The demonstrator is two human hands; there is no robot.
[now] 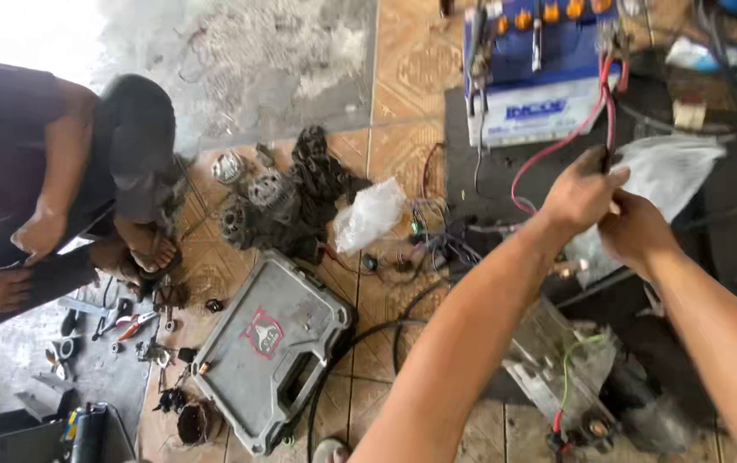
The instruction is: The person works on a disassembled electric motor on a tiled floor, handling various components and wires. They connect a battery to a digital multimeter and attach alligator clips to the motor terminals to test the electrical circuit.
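Note:
My left hand [581, 193] is raised over the floor with its fingers pinched on a dark wire end beside a red cable [549, 150] that runs up to a blue and white car battery [540, 69]. My right hand [636, 231] sits just right of it, closed on a crumpled clear plastic bag [669, 171]. Below my forearms lies a greasy metal motor unit [583, 377] with a green and a red wire.
Another person [34, 189] squats at the left in sandals. A grey tool case [270, 347] lies on the tiled floor, with loose hand tools [128, 330] left of it. Dirty engine parts [274, 201], a white plastic bag [370, 214] and tangled wires [433, 244] lie mid-floor.

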